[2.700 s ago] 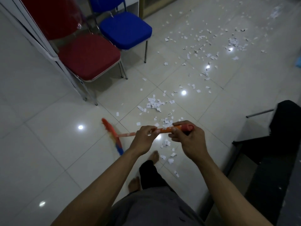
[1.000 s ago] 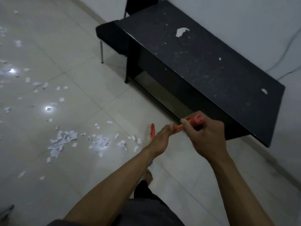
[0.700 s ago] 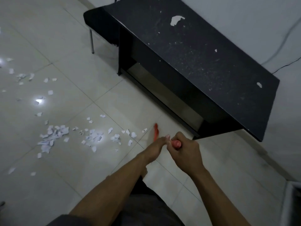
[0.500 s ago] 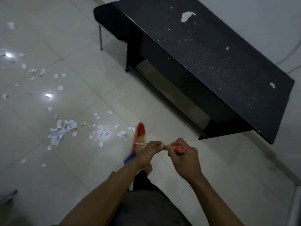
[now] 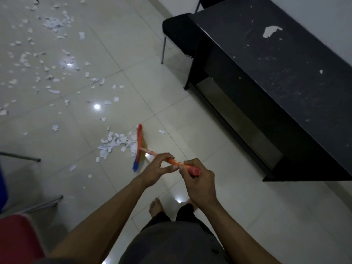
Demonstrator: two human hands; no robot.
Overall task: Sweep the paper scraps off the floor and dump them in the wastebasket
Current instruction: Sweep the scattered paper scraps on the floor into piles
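Observation:
An orange broom (image 5: pixel 139 143) with a blue-tipped head stands on the pale tile floor in front of me. My left hand (image 5: pixel 158 168) grips its handle lower down, and my right hand (image 5: pixel 198 180) grips the pink end of the handle. A small heap of white paper scraps (image 5: pixel 114 142) lies right against the left side of the broom head. One scrap (image 5: pixel 162 131) lies to the head's right. Many more scattered scraps (image 5: pixel 47 60) cover the floor at the upper left. No wastebasket is in view.
A long black table (image 5: pixel 276 77) stands on the right, with a black chair (image 5: pixel 177 33) at its far end. A red chair seat (image 5: pixel 17 237) and metal chair legs (image 5: pixel 21 158) are at the lower left. My bare feet (image 5: pixel 155 205) stand just behind the broom.
The view has swung left, away from the table. The broom head has pushed the scraps together into a tighter heap on its left side. Both hands keep their hold on the handle.

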